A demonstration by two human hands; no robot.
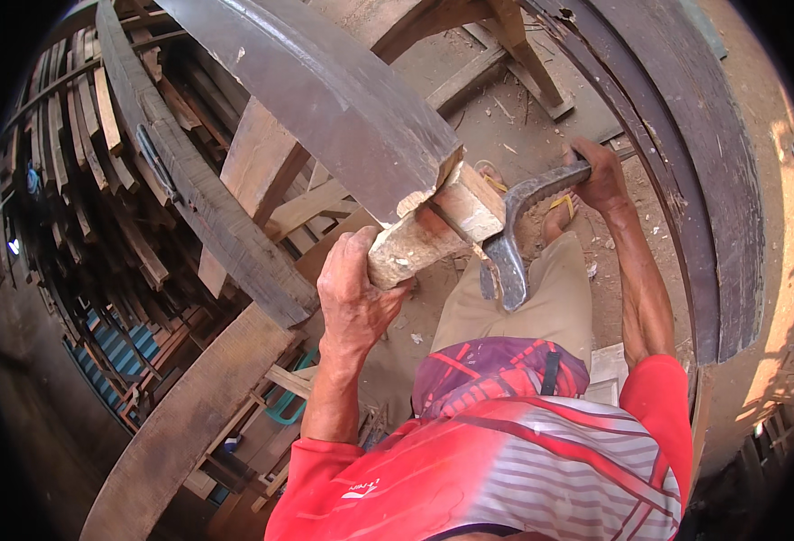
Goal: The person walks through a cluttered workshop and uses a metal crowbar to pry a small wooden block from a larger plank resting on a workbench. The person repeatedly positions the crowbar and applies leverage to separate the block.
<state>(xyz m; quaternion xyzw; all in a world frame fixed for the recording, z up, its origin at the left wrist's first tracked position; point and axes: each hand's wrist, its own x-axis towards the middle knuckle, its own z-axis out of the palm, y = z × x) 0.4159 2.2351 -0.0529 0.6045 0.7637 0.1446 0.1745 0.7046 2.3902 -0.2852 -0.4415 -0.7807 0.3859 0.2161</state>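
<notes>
A thick, dark-painted wooden beam (pixel 343 117) slopes in from the upper left, and its cut end is in front of me. Under that end is a short pale wooden block (pixel 415 243), with my left hand (pixel 358 287) closed round its left part. A second pale wood piece (pixel 471 200) is beside the beam end. My right hand (pixel 601 174) is closed on the upper end of a dark bent metal tool (pixel 525 200) with a ribbed edge. The tool's flattened lower end hangs close to the wood pieces; whether it touches them I cannot tell.
A curved dark wooden piece (pixel 667 162) rises at the right. Weathered timber (pixel 180 171) and a curved brown plank (pixel 185 406) stand at the left, with stacked wood strips (pixel 77 144) behind. A wooden frame (pixel 514 54) is at the top; chips litter the ground.
</notes>
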